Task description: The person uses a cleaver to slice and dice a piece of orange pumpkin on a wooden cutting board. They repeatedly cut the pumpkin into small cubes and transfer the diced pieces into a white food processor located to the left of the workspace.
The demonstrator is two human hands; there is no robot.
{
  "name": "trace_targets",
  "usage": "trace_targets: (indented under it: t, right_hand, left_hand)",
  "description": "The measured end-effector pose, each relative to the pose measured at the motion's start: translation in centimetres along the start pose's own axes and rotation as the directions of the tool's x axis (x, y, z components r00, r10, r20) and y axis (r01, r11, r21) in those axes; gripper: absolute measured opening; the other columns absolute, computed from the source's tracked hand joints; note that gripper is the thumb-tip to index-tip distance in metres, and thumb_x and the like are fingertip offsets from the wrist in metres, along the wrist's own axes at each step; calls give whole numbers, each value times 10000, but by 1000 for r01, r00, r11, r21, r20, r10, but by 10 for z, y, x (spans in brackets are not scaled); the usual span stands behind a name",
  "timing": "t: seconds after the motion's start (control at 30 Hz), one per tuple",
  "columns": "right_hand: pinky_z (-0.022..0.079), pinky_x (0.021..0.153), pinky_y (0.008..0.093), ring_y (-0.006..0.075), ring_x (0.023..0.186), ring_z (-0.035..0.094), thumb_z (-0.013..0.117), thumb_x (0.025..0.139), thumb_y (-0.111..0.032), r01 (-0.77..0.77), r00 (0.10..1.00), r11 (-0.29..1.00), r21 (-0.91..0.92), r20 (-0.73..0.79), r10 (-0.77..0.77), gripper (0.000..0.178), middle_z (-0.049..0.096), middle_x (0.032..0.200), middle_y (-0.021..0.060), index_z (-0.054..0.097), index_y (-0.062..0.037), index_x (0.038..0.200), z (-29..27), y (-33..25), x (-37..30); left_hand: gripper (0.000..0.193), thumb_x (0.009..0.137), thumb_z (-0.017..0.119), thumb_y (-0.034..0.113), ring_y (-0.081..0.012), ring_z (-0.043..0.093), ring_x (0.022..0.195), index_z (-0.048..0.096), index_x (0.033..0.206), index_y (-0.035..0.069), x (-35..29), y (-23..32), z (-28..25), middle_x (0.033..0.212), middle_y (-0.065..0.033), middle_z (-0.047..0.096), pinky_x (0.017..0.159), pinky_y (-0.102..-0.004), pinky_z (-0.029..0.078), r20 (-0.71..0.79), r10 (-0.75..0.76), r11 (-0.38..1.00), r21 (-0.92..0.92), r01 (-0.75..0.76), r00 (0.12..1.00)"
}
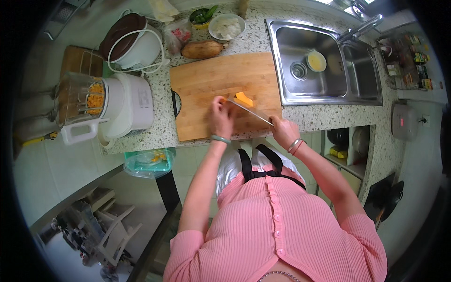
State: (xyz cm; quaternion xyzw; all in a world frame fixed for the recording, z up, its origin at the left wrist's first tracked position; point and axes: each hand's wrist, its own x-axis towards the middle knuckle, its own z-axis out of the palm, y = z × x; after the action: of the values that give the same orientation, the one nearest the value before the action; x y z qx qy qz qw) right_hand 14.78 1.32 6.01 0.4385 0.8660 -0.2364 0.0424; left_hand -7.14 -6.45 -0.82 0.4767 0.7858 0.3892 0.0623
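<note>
My right hand (pixel 284 131) is closed around the handle of a kitchen knife (pixel 253 113), whose blade points left and away across a wooden cutting board (pixel 202 80). An orange chunk of vegetable (pixel 243 99), possibly pumpkin, lies on the board just beyond the blade. Over the board's near left part is my left hand (pixel 221 117), its fingertips close to the knife's tip. A small orange bit (pixel 224 100) shows at those fingertips. Motion smears the left fingers, so I cannot make out their grip.
Left of the board stands a white appliance (pixel 136 105) with orange pieces (pixel 95 98) in its clear jar. Beyond the board are a brown tuber (pixel 202 49) and a white bowl (pixel 227 27). A steel sink (pixel 286 42) adjoins on the right; a green bin (pixel 149 162) hangs below the counter.
</note>
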Motion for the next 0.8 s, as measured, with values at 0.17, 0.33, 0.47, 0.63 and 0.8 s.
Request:
trace_targets:
  t: [0.17,0.33,0.47,0.63,0.8]
  right_hand:
    - [522,608,492,381,712,665,574,891,-170,30,995,999,40,-98,-26,130,680,767,172,637,-108,986,-3,16,-15]
    - [498,614,513,415,698,635,585,937,-269,-100,993,965,244,-36,112,215,647,715,194,663,-71,968,-8,28,-28]
    - [487,628,525,432,700,622,577,950,-297,-188,982,916,355,49,183,266,629,700,219,658,-47,913,-17,29,-25]
    - [488,632,524,428,702,624,571,953,-315,-106,994,965,239,-5,111,281,637,732,223,650,-49,903,-20,30,-25]
    - [500,626,520,422,697,633,573,952,-324,-83,996,985,151,-8,85,286,650,742,214,645,-57,881,-22,26,-25]
  left_hand:
    - [247,813,759,196,-254,549,860,649,1020,118,40,-37,-29,1207,-94,528,772,-393,491,-85,47,990,137,-36,995]
    - [315,789,776,188,-271,563,932,654,1067,107,34,18,-9,1199,-99,520,844,-389,492,124,143,985,-118,-128,982]
    - [387,760,787,159,-301,554,986,634,1108,83,8,28,21,1210,-114,526,868,-403,485,180,110,993,-58,-101,978]
    - [369,762,780,122,-319,544,1014,628,1089,47,-18,43,38,1206,-129,511,884,-418,476,99,73,981,-187,-54,992]
    - [212,796,753,66,-299,584,948,633,960,5,-20,46,38,1079,-128,551,842,-390,494,33,-125,955,-268,129,992]
